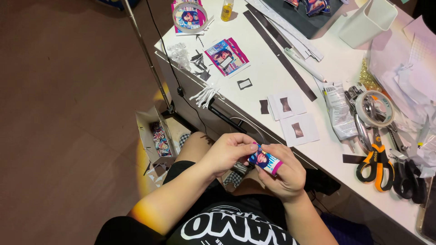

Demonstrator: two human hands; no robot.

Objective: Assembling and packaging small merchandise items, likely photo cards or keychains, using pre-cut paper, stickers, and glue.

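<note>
Both hands meet over my lap in front of the white desk (pixel 272 77). My left hand (pixel 227 152) and my right hand (pixel 284 174) pinch a small folded printed card (pixel 265 161), pink and blue with a cartoon figure on it. The left fingertips press its left end and the right fingers wrap around its right end. A similar printed card (pixel 226 55) lies flat on the desk farther back, and another (pixel 187 17) lies under a clear tape roll (pixel 190 16).
On the desk: white paper squares with dark patches (pixel 293 115), long dark strips (pixel 278 53), a tape roll (pixel 374 108), orange-handled scissors (pixel 376 161), black scissors (pixel 408 179), a white container (pixel 369 20), and a small yellow bottle (pixel 226 11). A cardboard box (pixel 156 136) sits on the floor.
</note>
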